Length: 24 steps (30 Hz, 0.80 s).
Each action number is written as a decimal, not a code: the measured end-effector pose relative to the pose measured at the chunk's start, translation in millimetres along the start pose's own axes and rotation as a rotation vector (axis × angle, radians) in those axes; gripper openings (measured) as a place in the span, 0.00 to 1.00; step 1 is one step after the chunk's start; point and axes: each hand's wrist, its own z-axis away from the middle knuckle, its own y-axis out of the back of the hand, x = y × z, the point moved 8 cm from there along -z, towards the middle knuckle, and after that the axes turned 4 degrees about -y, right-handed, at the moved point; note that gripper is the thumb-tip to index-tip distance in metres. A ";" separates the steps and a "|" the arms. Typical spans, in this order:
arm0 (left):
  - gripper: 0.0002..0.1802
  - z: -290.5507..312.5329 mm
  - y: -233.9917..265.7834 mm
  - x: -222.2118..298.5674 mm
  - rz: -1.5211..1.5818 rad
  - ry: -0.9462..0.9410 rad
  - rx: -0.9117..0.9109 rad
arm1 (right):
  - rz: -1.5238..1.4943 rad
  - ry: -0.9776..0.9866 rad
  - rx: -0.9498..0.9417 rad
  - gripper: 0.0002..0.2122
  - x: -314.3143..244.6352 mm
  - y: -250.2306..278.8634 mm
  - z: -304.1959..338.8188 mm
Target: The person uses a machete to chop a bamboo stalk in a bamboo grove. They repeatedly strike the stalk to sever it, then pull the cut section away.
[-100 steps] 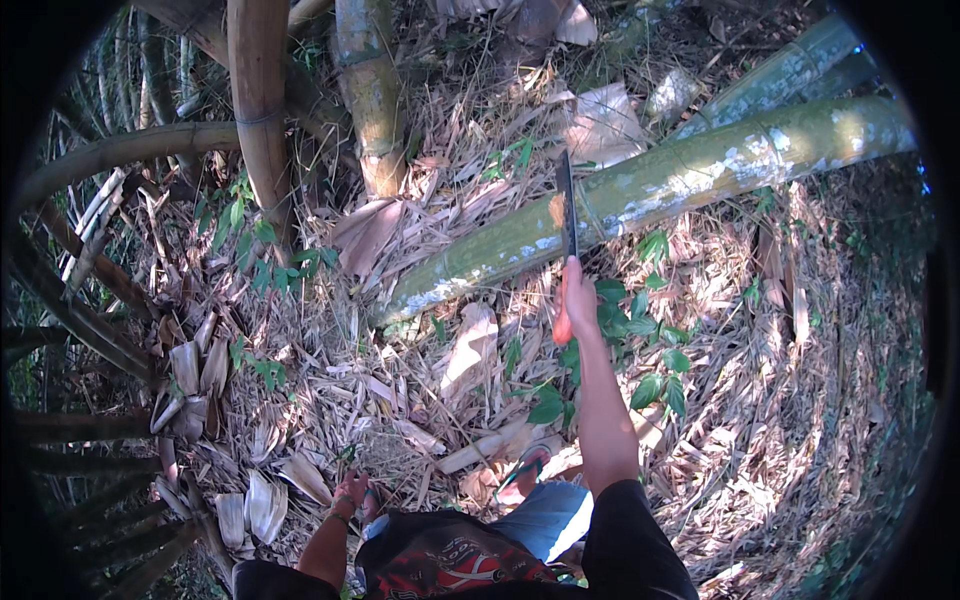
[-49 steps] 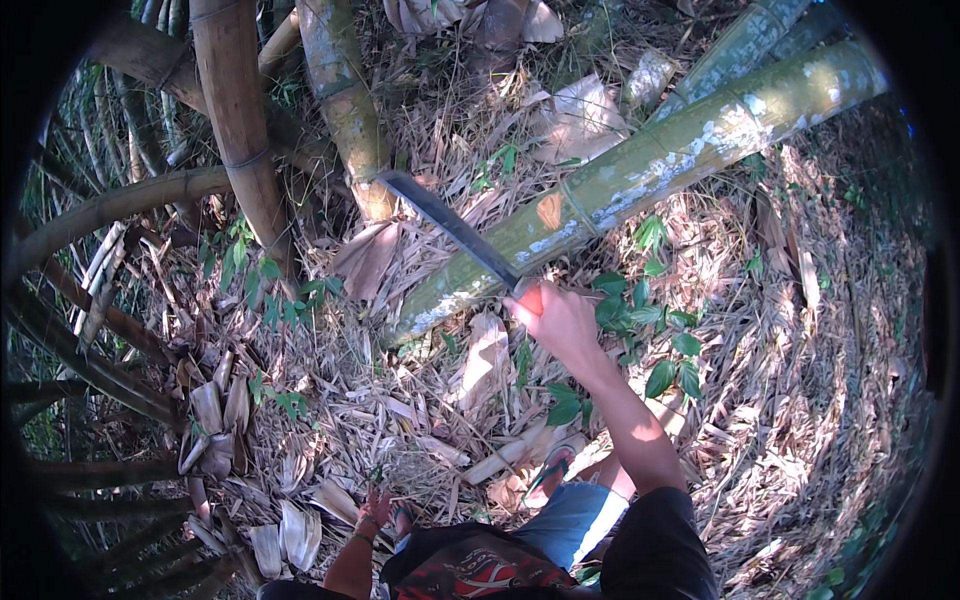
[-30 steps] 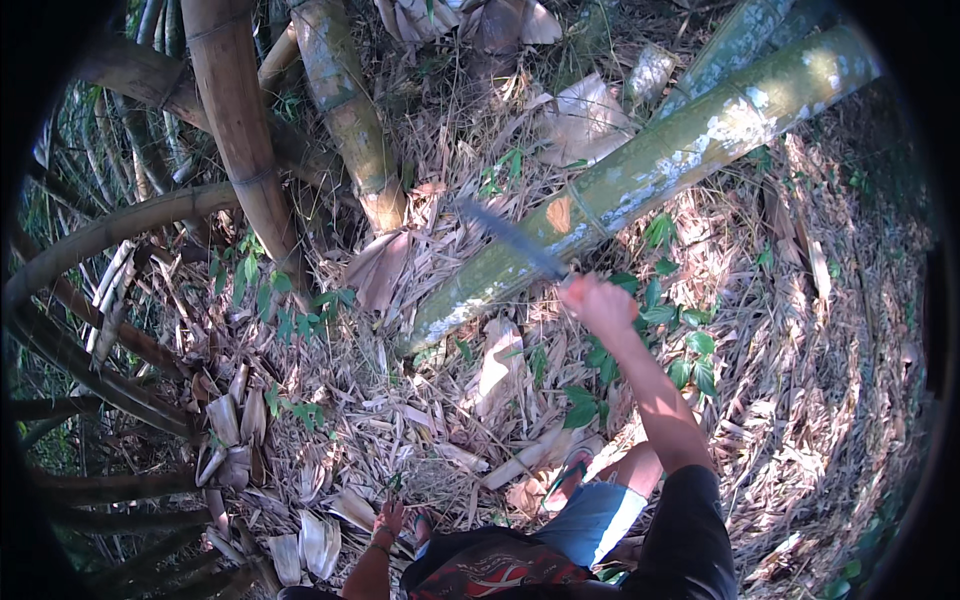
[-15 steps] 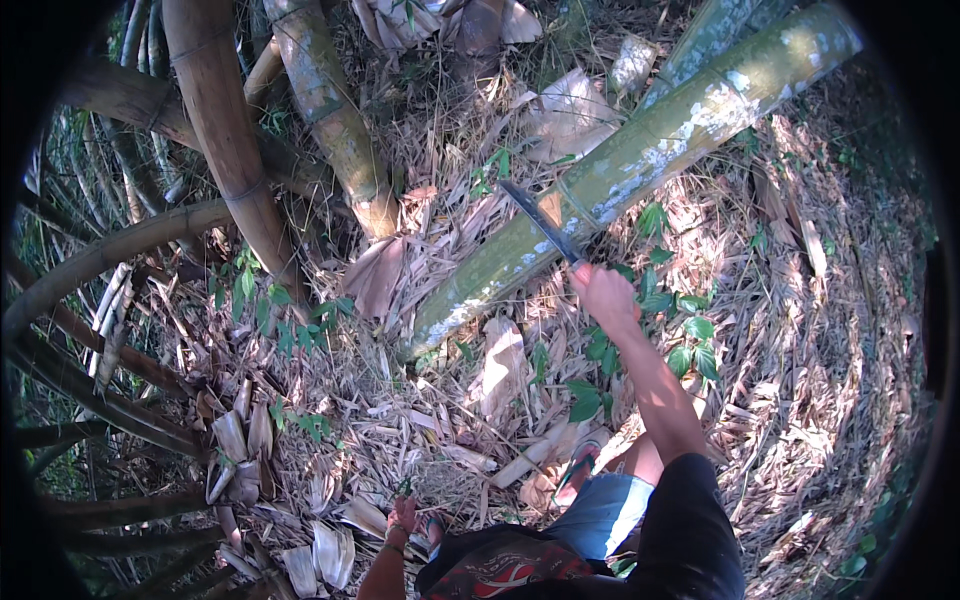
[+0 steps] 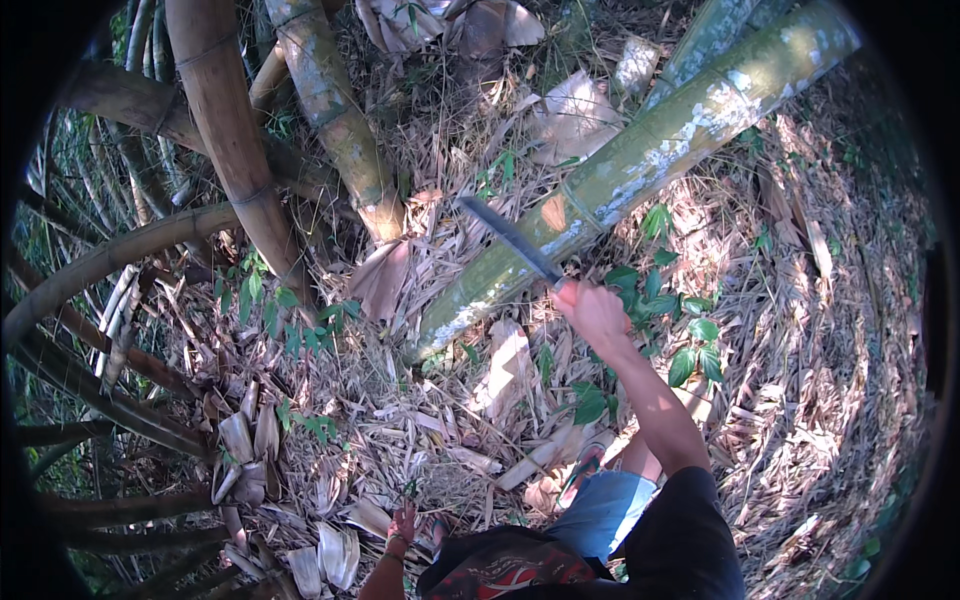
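Observation:
My right hand (image 5: 597, 312) is closed around the orange-red handle of a machete (image 5: 512, 240). Its long dark blade slants up and left across a thick green bamboo culm (image 5: 670, 150) with whitish patches; whether it touches the culm I cannot tell. Just beyond the blade, a tan cut mark (image 5: 553, 212) shows on the culm, close to a node. Low in the view, my left hand (image 5: 400, 527) hangs beside my dark shirt, small and partly shaded. Its fingers look loosely stretched, with nothing plainly held.
Brown bamboo stems (image 5: 222, 120) stand at the upper left, and another mottled culm (image 5: 335, 120) rises next to them. Dry leaf litter (image 5: 800, 400) covers the ground. Green leafy plants (image 5: 690, 345) grow near my right forearm. My sandalled foot (image 5: 583, 468) is below the culm.
My right hand has drawn slightly left and down with the machete. The blade has shifted left off the cut mark, which now shows fully. My left hand is almost unmoved.

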 end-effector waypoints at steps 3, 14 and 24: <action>0.33 3.1 9.2 -1.0 -0.211 -0.092 0.055 | 0.019 0.225 -0.012 0.30 -41.9 6.3 6.7; 0.25 4.1 8.0 19.3 -0.240 -0.179 0.145 | 0.062 0.198 -0.030 0.27 -12.8 -3.8 1.2; 0.26 9.1 26.3 13.0 -0.161 -0.184 0.138 | -0.022 0.115 0.050 0.25 -10.5 11.1 -2.2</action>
